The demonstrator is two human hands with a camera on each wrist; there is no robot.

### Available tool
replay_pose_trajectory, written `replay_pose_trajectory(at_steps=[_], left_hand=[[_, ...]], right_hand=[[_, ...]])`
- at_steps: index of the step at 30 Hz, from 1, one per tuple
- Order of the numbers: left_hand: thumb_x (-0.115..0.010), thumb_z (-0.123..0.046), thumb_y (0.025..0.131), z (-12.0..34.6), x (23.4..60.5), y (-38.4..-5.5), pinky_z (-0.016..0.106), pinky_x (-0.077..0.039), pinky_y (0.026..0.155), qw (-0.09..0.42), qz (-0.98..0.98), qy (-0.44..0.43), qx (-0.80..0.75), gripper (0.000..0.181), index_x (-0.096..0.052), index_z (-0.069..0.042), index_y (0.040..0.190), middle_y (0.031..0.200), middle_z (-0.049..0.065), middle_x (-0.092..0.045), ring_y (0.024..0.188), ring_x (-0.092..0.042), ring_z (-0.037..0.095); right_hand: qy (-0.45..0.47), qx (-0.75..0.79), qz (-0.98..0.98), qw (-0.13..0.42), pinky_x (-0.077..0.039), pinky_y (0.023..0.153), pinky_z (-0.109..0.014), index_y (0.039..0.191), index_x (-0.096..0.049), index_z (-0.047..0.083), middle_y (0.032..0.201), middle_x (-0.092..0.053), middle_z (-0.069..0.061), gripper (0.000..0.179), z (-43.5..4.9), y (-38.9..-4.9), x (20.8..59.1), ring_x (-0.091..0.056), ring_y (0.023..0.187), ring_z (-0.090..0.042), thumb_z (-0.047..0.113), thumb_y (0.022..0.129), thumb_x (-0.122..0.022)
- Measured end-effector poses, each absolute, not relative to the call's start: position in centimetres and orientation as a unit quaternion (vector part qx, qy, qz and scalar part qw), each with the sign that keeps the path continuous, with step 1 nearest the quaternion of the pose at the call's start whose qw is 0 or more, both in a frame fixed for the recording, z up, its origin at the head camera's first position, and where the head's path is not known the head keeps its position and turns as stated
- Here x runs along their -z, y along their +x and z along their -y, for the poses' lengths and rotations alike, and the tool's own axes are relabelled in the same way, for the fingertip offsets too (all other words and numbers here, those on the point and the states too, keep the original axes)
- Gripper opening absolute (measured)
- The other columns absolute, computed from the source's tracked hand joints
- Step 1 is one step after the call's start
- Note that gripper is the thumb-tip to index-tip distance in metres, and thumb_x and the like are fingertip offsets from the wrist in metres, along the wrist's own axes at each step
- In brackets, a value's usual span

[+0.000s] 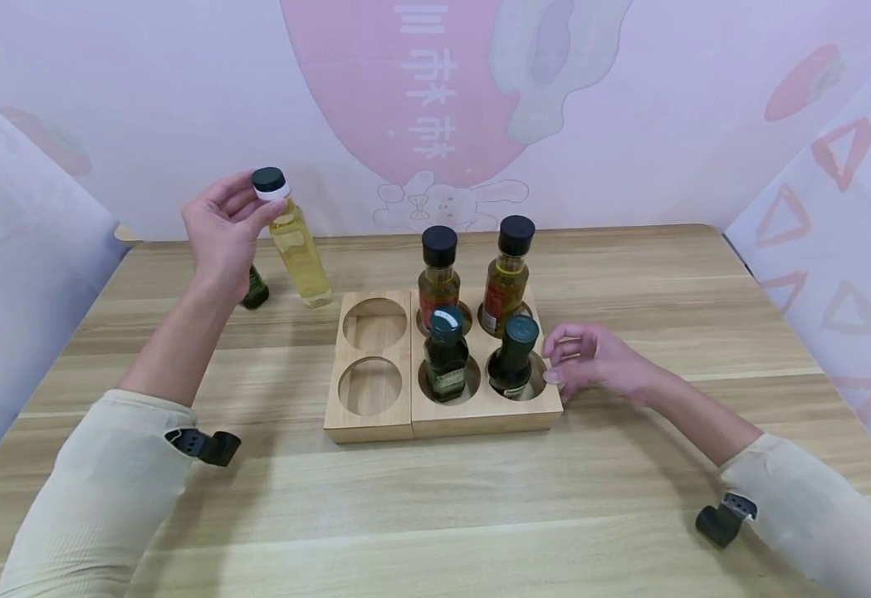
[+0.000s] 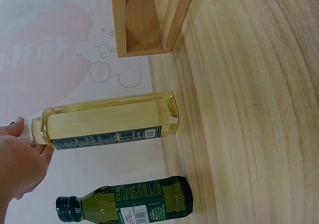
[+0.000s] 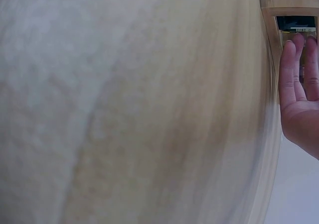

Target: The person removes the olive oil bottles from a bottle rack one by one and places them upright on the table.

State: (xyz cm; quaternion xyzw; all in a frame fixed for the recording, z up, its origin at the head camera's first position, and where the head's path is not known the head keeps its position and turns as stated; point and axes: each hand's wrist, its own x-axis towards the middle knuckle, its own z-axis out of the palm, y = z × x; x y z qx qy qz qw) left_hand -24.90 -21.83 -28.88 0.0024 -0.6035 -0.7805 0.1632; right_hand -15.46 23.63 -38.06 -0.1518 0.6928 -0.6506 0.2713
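My left hand [image 1: 222,224] pinches a tall clear bottle of yellow oil [image 1: 300,262] just under its dark cap, and the bottle tilts slightly in the head view. In the left wrist view the same oil bottle [image 2: 109,119] shows a dark label on its side. Behind my left wrist, a dark green bottle [image 1: 256,291] is mostly hidden; the left wrist view shows this green bottle [image 2: 129,201] upright beside the oil. My right hand [image 1: 592,361] is at the right side of a wooden bottle rack [image 1: 375,428], fingers extended and slightly bent [image 3: 287,72], gripping nothing.
In the rack's right section stand two black-capped bottles [image 1: 438,286] at the back and two green-capped bottles [image 1: 446,357] in front. Two round holes [image 1: 370,388] in its left section hold nothing. A printed backdrop [image 1: 203,83] rises behind the wooden table [image 1: 435,507].
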Motion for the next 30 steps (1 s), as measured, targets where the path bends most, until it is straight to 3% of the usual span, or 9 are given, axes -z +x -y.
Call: replay_pose_trajectory(at_steps=[18,30], left_hand=[[-0.080,0.014,0.082,22.2,28.0,-24.1,0.020,-0.059,0.088,0.159,0.595,-0.004,0.788,0.047,-0.069,0.003,0.126,0.111,0.007,-0.076,0.102,-0.073,0.016],[-0.077,0.016,0.083,22.0,27.5,-23.3,0.022,-0.058,0.094,0.217,0.578,-0.018,0.786,0.035,-0.074,0.002,0.115,0.112,0.011,-0.077,0.109,-0.073,0.019]], right_hand=[[-0.150,0.646,-0.698,0.271,-0.064,0.068,-0.039,0.102,-0.059,0.006,0.082,-0.064,-0.002,0.021,-23.6,-15.7,38.1,-0.066,0.072,-0.020,-0.006,0.089,-0.072],[-0.152,0.649,-0.694,0.271,-0.064,0.068,-0.039,0.101,-0.060,0.007,0.082,-0.063,-0.001,0.022,-23.7,-15.7,38.1,-0.066,0.073,-0.019,-0.006,0.088,-0.071]])
